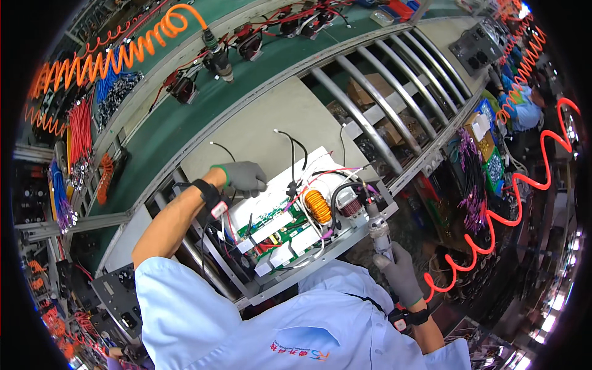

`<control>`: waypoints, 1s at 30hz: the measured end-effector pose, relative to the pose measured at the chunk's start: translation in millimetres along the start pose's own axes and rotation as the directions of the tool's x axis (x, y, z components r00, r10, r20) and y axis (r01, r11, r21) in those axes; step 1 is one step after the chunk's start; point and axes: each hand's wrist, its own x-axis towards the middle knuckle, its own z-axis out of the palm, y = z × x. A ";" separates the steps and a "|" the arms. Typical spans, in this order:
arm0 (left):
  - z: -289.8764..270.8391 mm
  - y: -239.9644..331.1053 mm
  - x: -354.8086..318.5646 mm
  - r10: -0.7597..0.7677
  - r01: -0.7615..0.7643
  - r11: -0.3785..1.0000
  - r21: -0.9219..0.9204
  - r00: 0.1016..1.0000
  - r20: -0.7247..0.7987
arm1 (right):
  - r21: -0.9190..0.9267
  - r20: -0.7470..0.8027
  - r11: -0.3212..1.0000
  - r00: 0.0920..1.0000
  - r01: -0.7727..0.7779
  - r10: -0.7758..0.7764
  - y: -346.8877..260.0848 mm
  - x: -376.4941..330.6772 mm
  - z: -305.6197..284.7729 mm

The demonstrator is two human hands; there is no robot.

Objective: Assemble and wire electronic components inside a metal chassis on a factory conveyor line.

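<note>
An open metal chassis lies in front of me, with green circuit boards, a yellow-orange wound coil, a dark red winding and several cables inside. My right hand, in a grey glove, is closed round a silver air tool, its head close to the chassis's right end. My left hand, also gloved, is at the far left edge of the white sheet in the chassis. Its fingers are curled; what they hold, if anything, is hidden.
Metal rollers run along the line beyond a grey board. A red coiled hose stretches off to the right. An orange coiled cord holds a hanging driver. Purple-tipped wire bundles hang at the right; another person is beyond.
</note>
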 end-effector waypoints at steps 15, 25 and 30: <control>33.7 -22.9 10.2 0.168 -0.152 0.978 -0.140 0.979 0.113 | -0.135 0.038 0.972 0.982 0.190 -0.187 -6.2 44.2 39.5; 18.1 -37.3 18.5 0.239 -0.223 0.966 -0.129 0.963 0.128 | -0.176 -0.069 0.932 0.940 0.317 -0.333 -6.6 49.0 48.4; 21.0 -34.3 21.9 0.268 -0.253 0.933 -0.255 0.963 0.028 | -0.312 -0.075 0.862 0.894 0.400 -0.442 7.6 65.2 37.2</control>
